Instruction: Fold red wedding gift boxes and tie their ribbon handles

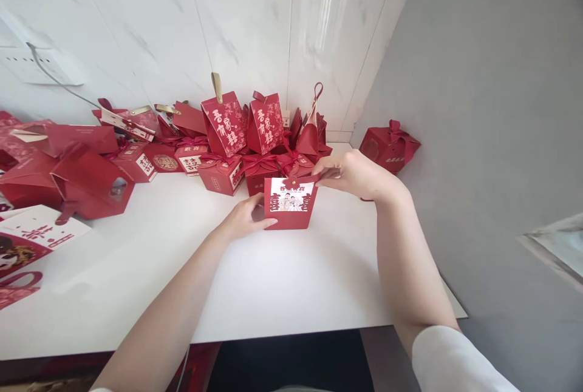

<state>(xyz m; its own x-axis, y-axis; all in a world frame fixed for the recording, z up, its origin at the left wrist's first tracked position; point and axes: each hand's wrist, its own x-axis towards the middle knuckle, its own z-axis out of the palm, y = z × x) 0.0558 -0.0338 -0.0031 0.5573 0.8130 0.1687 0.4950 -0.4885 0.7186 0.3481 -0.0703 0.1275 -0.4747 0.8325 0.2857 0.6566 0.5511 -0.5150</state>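
Observation:
A red gift box point(288, 219) with a white printed panel of a couple and red characters stands upright on the white table. My left hand point(243, 218) grips its left side, thumb on the front and the other fingers partly hidden behind. At the box's top right corner, my right hand point(342, 175) pinches the end of a red strap point(306, 179) that runs along the top edge. A small round stud shows near the strap's middle. Just behind stand small red boxes with bows point(261, 168), partly covered by the held box.
Two tent-shaped red boxes point(226, 124) with handles stand at the back by the tiled wall point(246, 28). Many red boxes point(91, 179) crowd the left of the table point(291, 283). Another red box point(389, 146) sits against the grey wall point(473, 107) on the right.

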